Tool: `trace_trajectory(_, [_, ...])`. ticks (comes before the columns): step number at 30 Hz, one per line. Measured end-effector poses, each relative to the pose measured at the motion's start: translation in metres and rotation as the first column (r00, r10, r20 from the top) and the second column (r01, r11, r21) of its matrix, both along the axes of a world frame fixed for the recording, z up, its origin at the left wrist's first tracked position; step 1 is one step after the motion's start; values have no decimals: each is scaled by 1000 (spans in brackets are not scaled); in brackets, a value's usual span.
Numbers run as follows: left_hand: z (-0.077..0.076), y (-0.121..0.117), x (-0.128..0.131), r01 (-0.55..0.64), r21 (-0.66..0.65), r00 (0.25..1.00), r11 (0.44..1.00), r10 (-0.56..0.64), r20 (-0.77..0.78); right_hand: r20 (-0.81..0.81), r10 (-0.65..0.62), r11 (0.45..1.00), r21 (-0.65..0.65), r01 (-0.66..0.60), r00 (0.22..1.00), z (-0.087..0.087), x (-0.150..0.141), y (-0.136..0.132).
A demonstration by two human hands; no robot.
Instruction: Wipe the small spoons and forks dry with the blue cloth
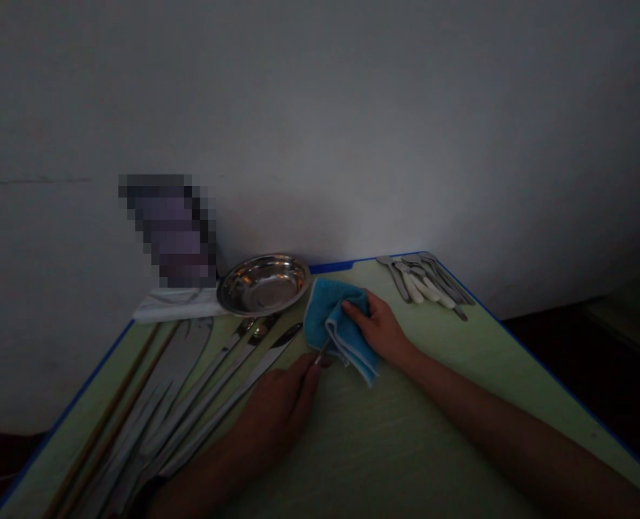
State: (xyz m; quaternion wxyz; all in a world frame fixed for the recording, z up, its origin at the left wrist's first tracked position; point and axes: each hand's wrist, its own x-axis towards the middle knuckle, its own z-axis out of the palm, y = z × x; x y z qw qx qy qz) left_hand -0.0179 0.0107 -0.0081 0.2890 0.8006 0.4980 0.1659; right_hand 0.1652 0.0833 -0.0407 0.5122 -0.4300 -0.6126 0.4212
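My left hand (285,400) is closed around the handle of a thin metal utensil (323,352), whose far end disappears into a blue cloth (323,310). What kind of utensil it is stays hidden. The cloth is folded over that end and pinched by my right hand (385,330), thumb on top. Both hands meet above the middle of the table. Just beyond my left hand lies a table knife (271,353).
A shiny metal bowl (263,285) stands at the back, near a propped, pixelated object (176,234) on a white cloth (174,306). Long cutlery and chopsticks (109,411) cover the table's left side. Several spoons and forks (428,285) lie at back right. A wall (352,130) rises behind.
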Motion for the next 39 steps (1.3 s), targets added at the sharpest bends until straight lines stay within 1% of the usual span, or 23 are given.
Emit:
trace_trajectory(4, [2,1,1,-12,-26,997,1000,14,76,74,-14,1000,8,13,997,1,0,0])
trace_trajectory(6, [4,2,1,-21,-32,992,999,25,127,105,-2,1000,20,0,994,2,1,0])
trace_trajectory(10, [4,2,0,-49,-42,982,998,56,179,101,108,994,12,-110,989,5,3,0])
trace_trajectory(13, [1,1,0,-47,-34,985,998,52,163,45,139,990,-12,-138,989,3,5,1])
trace_trajectory(18, [0,1,1,-18,-27,997,999,20,71,3,92,995,-36,-92,996,-1,3,2])
trace_trajectory(24, [2,1,1,-7,-35,993,999,11,117,-34,116,990,-77,-118,993,2,2,1])
trace_trajectory(27, [4,1,1,-31,-48,989,998,38,142,-45,133,987,-85,-136,990,2,2,0])
trace_trajectory(32, [6,2,1,-70,-53,989,996,76,131,-96,168,972,-147,-181,981,4,4,1])
trace_trajectory(34, [6,2,1,-85,-48,987,995,90,135,-139,158,961,-207,-185,978,5,6,2])
trace_trajectory(35, [6,3,1,-92,-47,986,995,98,135,-178,161,947,-250,-203,971,5,7,2])
trace_trajectory(37, [6,3,1,-101,-52,985,994,107,134,-288,190,903,-325,-282,939,5,10,3])
trace_trajectory(39, [5,3,1,-90,-65,986,994,99,136,-388,225,863,-346,-368,894,5,12,4])
